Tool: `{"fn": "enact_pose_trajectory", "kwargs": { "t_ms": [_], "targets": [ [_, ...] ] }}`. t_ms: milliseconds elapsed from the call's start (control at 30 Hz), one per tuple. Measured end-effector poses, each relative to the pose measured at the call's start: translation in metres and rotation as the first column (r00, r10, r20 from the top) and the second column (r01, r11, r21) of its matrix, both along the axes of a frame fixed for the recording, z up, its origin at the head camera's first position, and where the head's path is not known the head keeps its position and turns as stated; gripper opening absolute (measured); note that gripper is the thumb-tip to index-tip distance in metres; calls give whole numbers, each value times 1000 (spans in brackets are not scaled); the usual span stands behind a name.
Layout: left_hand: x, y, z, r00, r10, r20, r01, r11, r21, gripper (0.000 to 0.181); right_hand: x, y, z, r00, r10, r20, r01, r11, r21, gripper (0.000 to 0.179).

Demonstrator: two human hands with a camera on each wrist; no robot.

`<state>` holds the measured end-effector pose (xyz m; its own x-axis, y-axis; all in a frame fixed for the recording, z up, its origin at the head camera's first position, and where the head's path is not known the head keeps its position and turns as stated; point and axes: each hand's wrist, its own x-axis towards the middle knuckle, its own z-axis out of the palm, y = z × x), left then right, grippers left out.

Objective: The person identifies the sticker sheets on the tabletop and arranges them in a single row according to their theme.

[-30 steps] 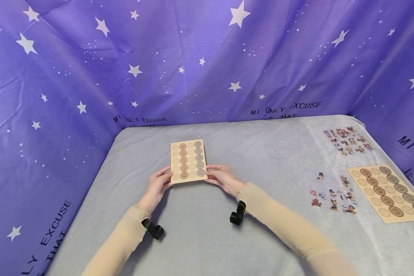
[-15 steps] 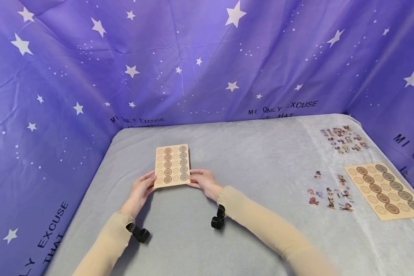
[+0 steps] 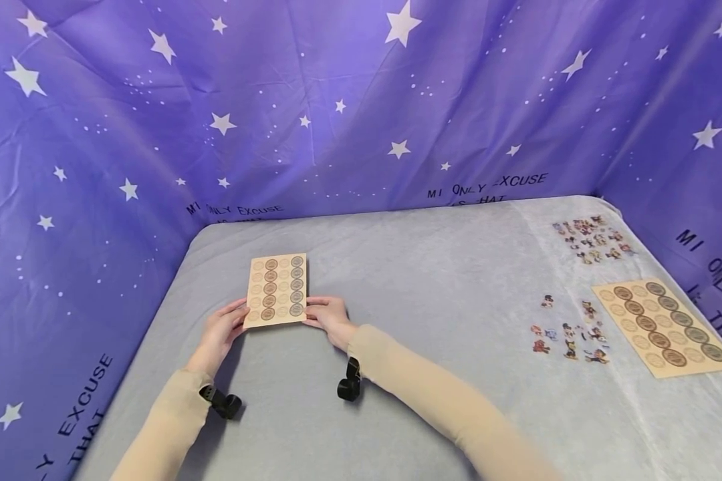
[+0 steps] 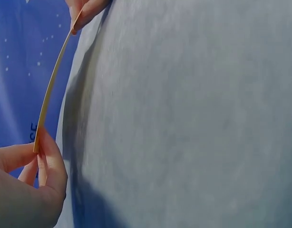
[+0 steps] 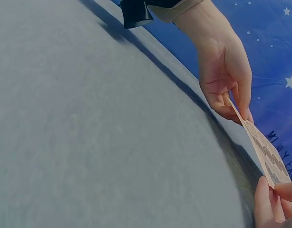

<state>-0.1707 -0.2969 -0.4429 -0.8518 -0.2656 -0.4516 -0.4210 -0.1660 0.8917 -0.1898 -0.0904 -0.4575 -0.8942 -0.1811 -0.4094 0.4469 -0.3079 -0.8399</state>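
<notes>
Both hands hold a tan sheet of round stickers (image 3: 276, 290), printed with pale, brown and grey circles in columns. My left hand (image 3: 221, 332) pinches its lower left corner between thumb and fingers. At the lower right corner my right hand (image 3: 331, 319) pinches it the same way. Seen almost edge-on in the left wrist view, the sheet (image 4: 53, 80) bows slightly and is raised off the cloth, its shadow falling below. The left hand (image 5: 227, 71) shows across the sheet in the right wrist view. The sheet hides some fingertips behind it.
A similar tan sticker sheet (image 3: 668, 327) lies at the right of the grey cloth-covered table (image 3: 433, 280). Beside it are small cartoon-character stickers (image 3: 570, 334), with another cluster of character stickers (image 3: 593, 239) farther back. A purple star-print curtain (image 3: 337, 60) surrounds the table.
Both hands have carried the sticker sheet leftward and a little toward me. The grip at its two lower corners is unchanged. The whole head view has also shifted slightly.
</notes>
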Motion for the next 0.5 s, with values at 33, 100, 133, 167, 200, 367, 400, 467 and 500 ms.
{"fn": "enact_pose_trajectory", "kwargs": {
  "t_ms": [33, 100, 133, 167, 200, 367, 400, 467, 500],
  "targets": [
    [0, -2, 0, 1000, -4, 5, 4, 1000, -10, 44, 1, -2, -1, 1000, -4, -5, 4, 1000, -3, 31],
    [0, -6, 0, 1000, -12, 10, 12, 1000, -26, 50, 2, -7, -2, 1000, -11, -11, 10, 1000, -4, 30],
    [0, -8, 0, 1000, -9, 16, 9, 999, -33, 51, 2, -9, -3, 1000, -12, -9, 12, 1000, -8, 30],
    [1, -9, 0, 1000, -10, 18, 11, 999, -35, 51, 3, -10, -3, 1000, -13, -14, 13, 1000, -5, 30],
    [1, -11, -1, 1000, -14, 17, 14, 999, -35, 52, 3, -12, -3, 1000, -12, -11, 12, 1000, -7, 30],
    [0, -18, -1, 1000, -1, 13, 2, 999, -48, 52, 7, -19, -2, 999, 0, -40, 0, 1000, -5, 30],
    [0, -20, -1, 1000, 1, 9, -1, 999, -48, 52, 8, -21, -2, 999, 0, -43, 0, 1000, -10, 30],
    [-1, -22, 0, 1000, 5, 3, -5, 999, -53, 52, 9, -23, -1, 999, -2, -51, 1, 1000, -18, 30],
    [-2, -23, 1, 1000, 6, -1, -6, 998, -57, 51, 9, -24, -1, 999, -3, -54, 2, 1000, -23, 30]
  ]
}}
